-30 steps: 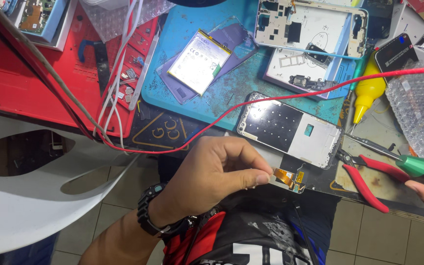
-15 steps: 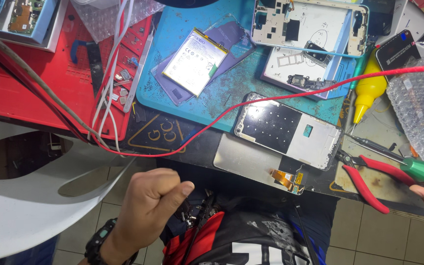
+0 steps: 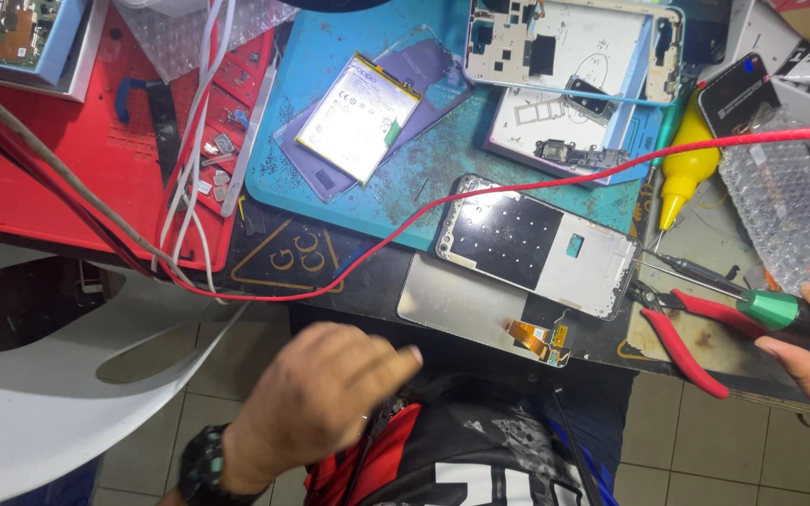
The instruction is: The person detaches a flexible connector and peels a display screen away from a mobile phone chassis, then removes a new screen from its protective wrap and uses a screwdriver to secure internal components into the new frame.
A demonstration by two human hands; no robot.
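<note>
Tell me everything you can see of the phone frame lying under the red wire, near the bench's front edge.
The phone frame lies flat and slightly tilted, inner side up, half on the blue mat. It looks like silvery metal with rounded corners: a dark dotted panel on its left part, a pale plate with a small teal square on its right. The red wire crosses its upper left corner. It overlaps a grey screen panel with an orange flex cable. Neither hand touches it.

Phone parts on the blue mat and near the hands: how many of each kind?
Battery: 1
Purple back cover: 1
White frames: 2
Screen frame: 1
Loose screen: 1
Total: 6
</note>
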